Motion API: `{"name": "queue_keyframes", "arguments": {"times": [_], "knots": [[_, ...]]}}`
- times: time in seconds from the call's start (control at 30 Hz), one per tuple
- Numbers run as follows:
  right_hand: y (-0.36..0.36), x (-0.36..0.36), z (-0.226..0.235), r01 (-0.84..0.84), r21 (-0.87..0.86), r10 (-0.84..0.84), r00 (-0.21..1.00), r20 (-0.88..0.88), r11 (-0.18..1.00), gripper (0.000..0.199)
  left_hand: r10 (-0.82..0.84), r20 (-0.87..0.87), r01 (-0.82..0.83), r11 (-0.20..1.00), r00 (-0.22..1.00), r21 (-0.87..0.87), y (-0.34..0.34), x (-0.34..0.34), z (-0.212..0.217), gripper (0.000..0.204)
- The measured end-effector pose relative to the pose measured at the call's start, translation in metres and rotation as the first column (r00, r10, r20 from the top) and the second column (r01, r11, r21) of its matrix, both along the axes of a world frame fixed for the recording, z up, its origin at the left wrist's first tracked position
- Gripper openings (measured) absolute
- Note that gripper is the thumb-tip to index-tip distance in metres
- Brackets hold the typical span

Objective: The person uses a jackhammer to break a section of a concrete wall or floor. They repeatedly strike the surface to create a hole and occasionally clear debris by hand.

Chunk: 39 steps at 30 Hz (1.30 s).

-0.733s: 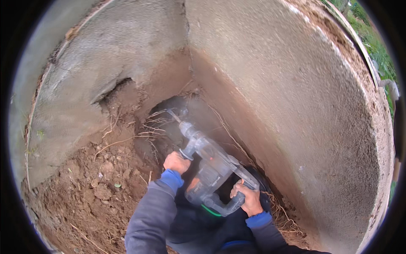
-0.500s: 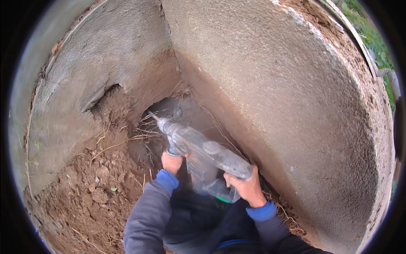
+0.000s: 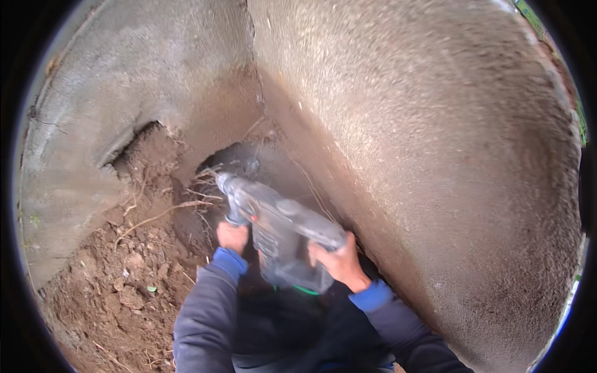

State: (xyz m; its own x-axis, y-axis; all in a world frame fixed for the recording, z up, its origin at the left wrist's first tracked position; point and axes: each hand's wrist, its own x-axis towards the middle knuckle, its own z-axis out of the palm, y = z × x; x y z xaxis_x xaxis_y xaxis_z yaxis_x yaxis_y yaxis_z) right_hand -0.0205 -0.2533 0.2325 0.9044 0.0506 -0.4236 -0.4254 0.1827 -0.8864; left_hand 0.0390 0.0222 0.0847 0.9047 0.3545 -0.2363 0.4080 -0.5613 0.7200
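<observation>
A grey, dust-covered rotary hammer drill (image 3: 283, 211) lies across the middle of the view, blurred by motion. Its front end points up and left into a dark hollow (image 3: 221, 155) at the foot of the wall, where the tip is lost among thin roots (image 3: 205, 186). My left hand (image 3: 232, 237) is closed round the side handle near the drill's front. Around the rear grip my right hand (image 3: 341, 261) is wrapped, thumb on the near side. A green strip shows on the drill's underside, close to my lap.
Rough concrete walls (image 3: 398, 124) rise on the right and at the left, meeting in a corner ahead. Loose brown soil (image 3: 124, 292) with clods and roots slopes up on the left. A broken gap (image 3: 137, 140) opens in the left wall's lower edge.
Both hands and the drill have shifted left in the picture, and the drill's tip has gone in among the roots. The whole view has also moved somewhat.
</observation>
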Motion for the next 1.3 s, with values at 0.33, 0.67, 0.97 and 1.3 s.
{"name": "queue_keyframes", "arguments": {"times": [0.33,0.67,0.97,1.3], "knots": [[0.049,0.048,-0.004,0.000,-0.116,0.018,0.987,0.158,0.993,0.015,0.058,0.173,-0.018,0.975,0.983,-0.223,0.042,0.043,-0.066,0.025],[0.108,0.028,0.013,-0.062,-0.450,0.139,0.980,0.140,0.891,0.026,-0.061,-0.047,0.047,0.965,0.997,-0.258,0.054,0.023,-0.104,0.038],[0.054,-0.056,0.021,0.159,-0.160,-0.165,0.986,-0.020,0.974,0.016,-0.242,-0.376,0.312,0.940,0.894,0.135,-0.004,0.002,-0.038,0.050],[0.054,-0.019,0.038,0.180,-0.377,-0.011,0.913,0.409,0.909,0.023,0.072,0.111,-0.063,0.994,0.991,-0.086,-0.007,0.034,-0.076,0.035]]}}
